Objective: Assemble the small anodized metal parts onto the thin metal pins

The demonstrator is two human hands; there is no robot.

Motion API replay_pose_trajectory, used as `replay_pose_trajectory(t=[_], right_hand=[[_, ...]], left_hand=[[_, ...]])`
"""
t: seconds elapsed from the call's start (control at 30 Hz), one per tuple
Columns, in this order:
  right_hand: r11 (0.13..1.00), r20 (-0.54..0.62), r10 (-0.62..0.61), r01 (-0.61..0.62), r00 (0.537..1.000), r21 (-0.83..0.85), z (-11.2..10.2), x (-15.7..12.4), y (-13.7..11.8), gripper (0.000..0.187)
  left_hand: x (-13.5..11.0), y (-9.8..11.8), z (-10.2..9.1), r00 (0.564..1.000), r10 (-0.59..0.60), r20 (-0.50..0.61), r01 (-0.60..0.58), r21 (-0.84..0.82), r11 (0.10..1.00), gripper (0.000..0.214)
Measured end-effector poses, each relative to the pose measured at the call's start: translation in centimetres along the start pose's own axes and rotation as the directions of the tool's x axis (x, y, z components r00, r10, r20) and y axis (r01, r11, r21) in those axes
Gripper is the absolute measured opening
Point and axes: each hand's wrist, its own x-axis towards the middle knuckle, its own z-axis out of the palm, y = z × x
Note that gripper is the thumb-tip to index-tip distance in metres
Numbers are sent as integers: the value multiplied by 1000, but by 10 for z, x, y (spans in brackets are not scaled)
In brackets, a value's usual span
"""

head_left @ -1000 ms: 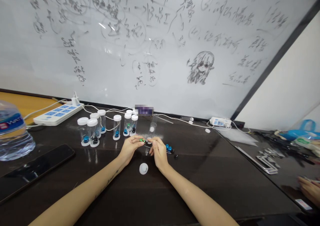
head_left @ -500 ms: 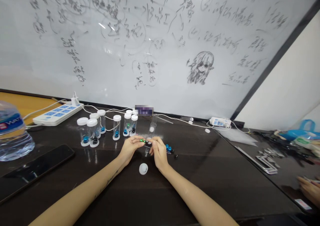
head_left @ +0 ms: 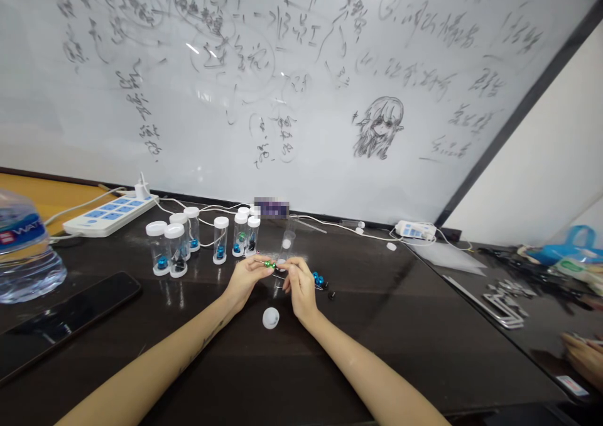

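Above the dark table, my left hand pinches a small shiny green bead-like piece between thumb and fingertips. A thin rod seems to run through the piece. My right hand is closed, its fingertips at the right end of the same piece; their exact grip is too small to make out. Just behind the hands stands a clear tube. A round white cap lies in front of them. Shiny blue pieces and a small black part lie right of my right hand.
Several white-capped clear tubes holding coloured parts stand at left. A power strip, water bottle and phone are farther left. Hex keys lie at right, near another person's hand.
The green piece has turned slightly between my fingertips and shows more plainly. Both hands stay in nearly the same place.
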Motion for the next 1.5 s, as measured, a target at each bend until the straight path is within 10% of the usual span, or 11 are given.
replay_pose_trajectory(t=[1.5], right_hand=[[997, -15, 83, -83, 996, -8, 2, 2, 4, 41]], left_hand=[[-2, 5, 3, 1000, -3, -27, 3, -16, 1000, 23]])
